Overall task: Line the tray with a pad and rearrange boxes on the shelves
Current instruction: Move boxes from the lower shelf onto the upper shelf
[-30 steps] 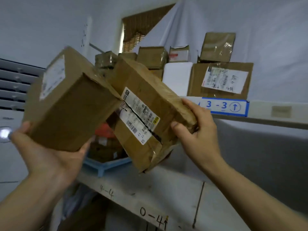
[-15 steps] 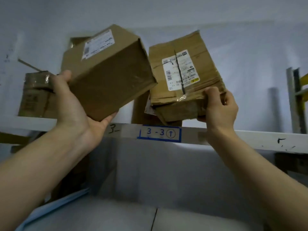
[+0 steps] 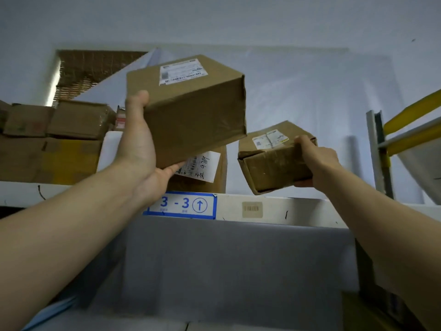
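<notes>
Okay so both my arms are up over the "3-3" label (image 3: 182, 204) on the shelf edge (image 3: 286, 211), one box each. My left hand (image 3: 140, 149) has the big box (image 3: 191, 111) up and just left of that label: thumb flat up its near side, fingers (image 3: 175, 167) tucked under the bottom corner, so it's cradled more than pinched. It's tilted, long axis running left to right.

My right hand (image 3: 319, 161) clamps the small dented box (image 3: 274, 163) to the right of the label, thumb on top by its sticker, the rest of the fingers hidden underneath, can't see them. That box's lower corner hangs right over the shelf edge, so I'd say it's the nearer one to go down, straight back onto the bare patch.

Behind the label sits a standing box with a handwritten sticker (image 3: 202, 173), so the big box has to go over it or beside it. Further left of the label there's a stack of older cartons (image 3: 55, 139).
</notes>
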`<state>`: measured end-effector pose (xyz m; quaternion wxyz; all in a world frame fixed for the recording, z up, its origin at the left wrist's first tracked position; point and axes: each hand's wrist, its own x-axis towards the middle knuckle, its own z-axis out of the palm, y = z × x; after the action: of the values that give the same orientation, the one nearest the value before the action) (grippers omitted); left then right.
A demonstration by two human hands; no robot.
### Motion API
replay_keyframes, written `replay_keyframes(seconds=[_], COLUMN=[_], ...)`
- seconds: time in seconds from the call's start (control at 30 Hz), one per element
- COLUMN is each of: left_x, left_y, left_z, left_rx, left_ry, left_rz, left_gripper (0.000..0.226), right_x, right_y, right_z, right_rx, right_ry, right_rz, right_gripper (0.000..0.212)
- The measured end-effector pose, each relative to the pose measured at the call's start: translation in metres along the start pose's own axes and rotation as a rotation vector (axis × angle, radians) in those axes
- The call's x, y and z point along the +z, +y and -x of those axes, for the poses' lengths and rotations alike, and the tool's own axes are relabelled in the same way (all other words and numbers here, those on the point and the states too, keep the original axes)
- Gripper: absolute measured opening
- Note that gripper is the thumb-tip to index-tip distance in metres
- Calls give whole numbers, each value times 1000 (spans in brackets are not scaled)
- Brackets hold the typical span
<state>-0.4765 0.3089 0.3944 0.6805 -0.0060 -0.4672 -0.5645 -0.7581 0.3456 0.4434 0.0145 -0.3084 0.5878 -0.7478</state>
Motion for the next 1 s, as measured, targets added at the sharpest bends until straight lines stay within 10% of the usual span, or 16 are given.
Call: replay_keyframes(seconds=[0.33,0.53,0.7,0.87,1.0], left_x=[13,27,47,69,90], left_y=[-18,-25,-35,-47,-56], left_z=[-10,-16,-22,-22,-22], left_rx=[-44,-45,-40,16,-50], left_ry=[5,-45,-93,-137,-231], left_rz=[-73,-111,-159,-204,-198], left_gripper=[37,39,35,41,42], right_x=[0,-1,-7,-22,-31], right_y=[11,13,-1,1,2], right_z=[-6,-7,21,28,15], right_rx=[-42,-395,-729,-1418,-1560], right_ry=[-324,-117,-290,123,407], right_rz=[461,173,-57,495,701], right_gripper=[51,74,89,123,120])
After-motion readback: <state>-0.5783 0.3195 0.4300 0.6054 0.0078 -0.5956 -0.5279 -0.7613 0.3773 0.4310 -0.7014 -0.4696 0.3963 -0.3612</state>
